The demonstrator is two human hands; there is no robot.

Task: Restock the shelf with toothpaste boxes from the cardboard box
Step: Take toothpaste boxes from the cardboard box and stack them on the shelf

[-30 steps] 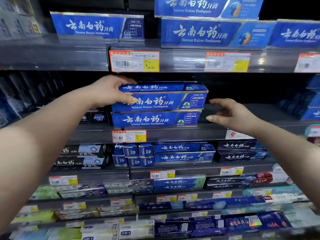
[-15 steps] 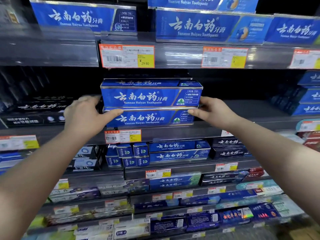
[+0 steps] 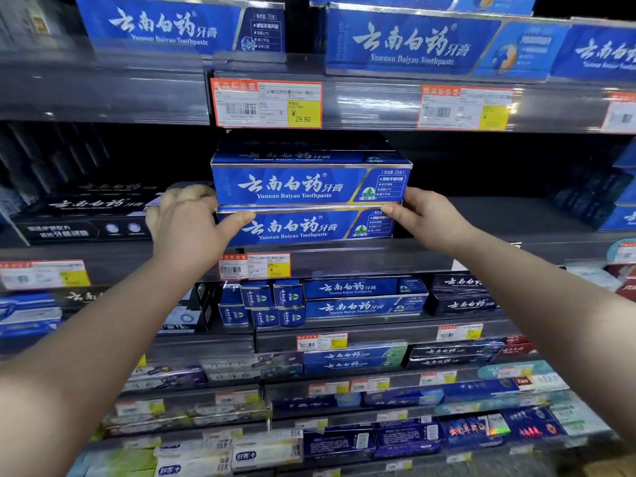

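Two long blue toothpaste boxes lie stacked on the middle shelf point(image 3: 344, 259), the upper box point(image 3: 303, 185) on the lower box point(image 3: 303, 228), both front faces outward. My left hand point(image 3: 187, 228) grips the stack's left end, its thumb lying across the lower box's front. My right hand point(image 3: 426, 215) grips the right end, thumb and fingertips at the seam between the two boxes. The cardboard box is not in view.
Black toothpaste boxes point(image 3: 86, 215) lie left of the stack on the same shelf, and blue ones point(image 3: 616, 201) sit at the far right. A dark gap lies right of the stack. The shelf above point(image 3: 378, 105) carries price tags; lower shelves hold several more boxes.
My right hand, open and apart from the stack a second ago, has closed on its right end. My left hand slid down from the upper box to the stack's left end.
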